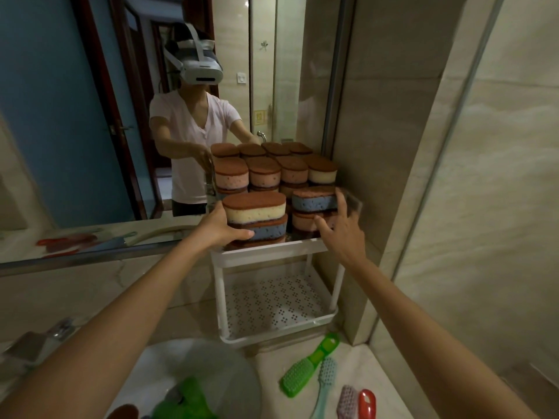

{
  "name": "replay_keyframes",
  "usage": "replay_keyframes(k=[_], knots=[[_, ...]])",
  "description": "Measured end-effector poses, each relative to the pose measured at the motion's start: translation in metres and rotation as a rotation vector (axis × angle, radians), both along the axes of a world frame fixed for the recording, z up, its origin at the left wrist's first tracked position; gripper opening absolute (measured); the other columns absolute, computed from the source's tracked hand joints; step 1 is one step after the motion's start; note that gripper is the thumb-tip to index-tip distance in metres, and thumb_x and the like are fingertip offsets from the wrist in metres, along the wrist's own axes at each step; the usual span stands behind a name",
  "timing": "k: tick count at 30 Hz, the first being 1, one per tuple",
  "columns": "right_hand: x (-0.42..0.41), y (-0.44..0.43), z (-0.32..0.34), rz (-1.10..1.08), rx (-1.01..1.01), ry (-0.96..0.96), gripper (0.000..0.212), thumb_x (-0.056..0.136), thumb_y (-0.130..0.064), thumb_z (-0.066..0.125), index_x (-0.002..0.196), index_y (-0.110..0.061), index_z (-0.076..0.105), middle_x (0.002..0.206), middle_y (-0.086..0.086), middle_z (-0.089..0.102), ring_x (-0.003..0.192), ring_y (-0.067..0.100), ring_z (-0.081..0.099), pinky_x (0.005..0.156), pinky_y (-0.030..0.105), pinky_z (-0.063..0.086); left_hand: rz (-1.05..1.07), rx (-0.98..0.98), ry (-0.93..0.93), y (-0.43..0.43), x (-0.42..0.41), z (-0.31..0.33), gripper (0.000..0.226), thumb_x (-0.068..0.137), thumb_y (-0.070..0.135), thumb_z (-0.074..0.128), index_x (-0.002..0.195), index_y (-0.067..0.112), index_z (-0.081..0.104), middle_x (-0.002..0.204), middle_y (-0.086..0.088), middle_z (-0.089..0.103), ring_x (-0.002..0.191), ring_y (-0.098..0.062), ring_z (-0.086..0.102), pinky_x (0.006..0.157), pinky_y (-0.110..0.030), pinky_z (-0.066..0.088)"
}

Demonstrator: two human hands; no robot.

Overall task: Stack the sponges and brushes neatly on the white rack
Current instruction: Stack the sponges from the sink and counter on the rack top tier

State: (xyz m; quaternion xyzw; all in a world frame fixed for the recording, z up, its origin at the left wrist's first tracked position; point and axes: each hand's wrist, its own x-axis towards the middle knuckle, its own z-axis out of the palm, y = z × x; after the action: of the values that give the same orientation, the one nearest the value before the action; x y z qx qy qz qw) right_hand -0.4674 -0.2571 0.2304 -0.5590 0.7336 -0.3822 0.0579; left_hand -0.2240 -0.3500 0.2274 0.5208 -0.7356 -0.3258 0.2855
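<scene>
The left hand (217,228) is gripping the left sponge stack (257,213) on the white rack (272,252). At 3 o'clock, the spread right hand (341,228) is touching the right sponge stack (314,204).

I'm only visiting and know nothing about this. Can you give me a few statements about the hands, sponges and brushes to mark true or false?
The left hand grips the front-left sponge stack. True.
The brushes sit on the lower shelf. False: the green brush and the others lie on the counter before the white rack.
The right hand holds a brush. False: its spread fingers touch the front-right sponge stack.
A mirror behind the rack shows the sponges' reflection. True.
</scene>
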Motion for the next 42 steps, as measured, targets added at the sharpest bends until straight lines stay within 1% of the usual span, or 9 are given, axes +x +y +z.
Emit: replay_keyframes(k=[8, 15, 18, 22, 27, 30, 33, 39, 42], knots=[[-0.004, 0.007, -0.002, 0.022, -0.058, -0.046, 0.064, 0.088, -0.04, 0.048, 0.143, -0.032, 0.016, 0.137, 0.018, 0.037, 0.121, 0.037, 0.045, 0.105, 0.049, 0.036, 0.04, 0.028, 0.027, 0.034, -0.02, 0.02, 0.093, 0.064, 0.02, 0.083, 0.142, 0.016, 0.031, 0.138, -0.003, 0.047, 0.128, -0.023, 0.046, 0.11, -0.043, 0.037], [0.002, 0.008, 0.002, 0.01, -0.13, -0.032, 0.063, 0.084, -0.032, 0.055, 0.141, -0.025, 0.028, 0.145, 0.019, 0.027, 0.132, 0.036, 0.033, 0.11, 0.05, 0.031, 0.05, 0.053, 0.02, 0.037, -0.02, 0.024, 0.104, 0.046, 0.04, 0.085, 0.137, 0.018, 0.039, 0.135, -0.003, 0.052, 0.123, -0.022, 0.051, 0.107, -0.045, 0.041], [0.009, 0.011, 0.003, -0.015, -0.244, 0.115, 0.061, 0.081, -0.028, 0.054, 0.138, -0.016, 0.037, 0.151, 0.023, 0.021, 0.141, 0.036, 0.019, 0.115, 0.051, 0.021, 0.134, 0.073, -0.014, 0.048, -0.02, 0.035, 0.095, 0.061, 0.037, 0.083, 0.138, 0.014, 0.033, 0.139, -0.006, 0.048, 0.125, -0.024, 0.049, 0.105, -0.043, 0.042], [0.037, 0.014, 0.0, 0.125, -0.495, 0.432, 0.048, 0.075, -0.025, 0.047, 0.12, -0.008, 0.051, 0.14, 0.026, 0.04, 0.133, 0.034, 0.027, 0.111, 0.052, 0.025, 0.198, -0.004, -0.004, 0.066, -0.014, 0.049, 0.086, 0.077, 0.031, 0.073, 0.143, 0.014, 0.021, 0.137, -0.008, 0.05, 0.122, -0.026, 0.051, 0.099, -0.037, 0.045], [0.116, 0.029, -0.024, 0.436, -0.595, 0.376, 0.032, 0.075, -0.014, 0.047, 0.104, -0.004, 0.055, 0.113, 0.023, 0.06, 0.095, 0.036, 0.061, 0.083, 0.037, 0.049, 0.462, -0.158, 0.106, 0.106, 0.029, 0.041, 0.042, 0.088, 0.024, 0.059, 0.127, 0.014, 0.049, 0.104, -0.002, 0.063, 0.092, -0.018, 0.058, 0.075, -0.027, 0.04], [0.173, 0.045, -0.062, 0.668, -0.421, 0.256, 0.034, 0.076, -0.016, 0.043, 0.099, 0.002, 0.061, 0.101, 0.022, 0.063, 0.079, 0.036, 0.063, 0.069, 0.035, 0.047, 0.623, -0.111, 0.174, 0.129, 0.077, -0.002, 0.026, 0.086, 0.017, 0.059, 0.111, 0.009, 0.061, 0.094, -0.005, 0.063, 0.089, -0.02, 0.059, 0.079, -0.026, 0.045], [0.225, 0.063, -0.113, 0.867, -0.136, 0.169, 0.037, 0.08, -0.019, 0.038, 0.097, 0.004, 0.062, 0.096, 0.022, 0.063, 0.072, 0.038, 0.062, 0.06, 0.036, 0.051, 0.774, 0.047, 0.226, 0.15, 0.13, -0.066, 0.041, 0.078, 0.021, 0.062, 0.114, 0.004, 0.056, 0.106, -0.018, 0.066, 0.098, -0.03, 0.064, 0.093, -0.041, 0.05], [0.283, 0.071, -0.231, 0.972, 0.504, 0.24, 0.032, 0.089, -0.017, 0.05, 0.12, -0.008, 0.055, 0.124, 0.015, 0.055, 0.112, 0.033, 0.054, 0.099, 0.04, 0.04, 0.856, 0.518, -0.012, 0.197, 0.2, -0.19, 0.038, 0.086, 0.017, 0.055, 0.121, 0.006, 0.051, 0.12, -0.019, 0.061, 0.11, -0.034, 0.058, 0.096, -0.038, 0.046], [0.288, 0.07, -0.284, 0.986, 0.709, 0.376, 0.055, 0.084, -0.014, 0.05, 0.138, -0.014, 0.039, 0.143, 0.011, 0.042, 0.131, 0.029, 0.04, 0.111, 0.034, 0.031, 0.739, 0.649, -0.189, 0.201, 0.211, -0.233, 0.032, 0.089, 0.015, 0.052, 0.117, 0.0, 0.054, 0.118, -0.018, 0.062, 0.109, -0.033, 0.057, 0.09, -0.034, 0.044]])
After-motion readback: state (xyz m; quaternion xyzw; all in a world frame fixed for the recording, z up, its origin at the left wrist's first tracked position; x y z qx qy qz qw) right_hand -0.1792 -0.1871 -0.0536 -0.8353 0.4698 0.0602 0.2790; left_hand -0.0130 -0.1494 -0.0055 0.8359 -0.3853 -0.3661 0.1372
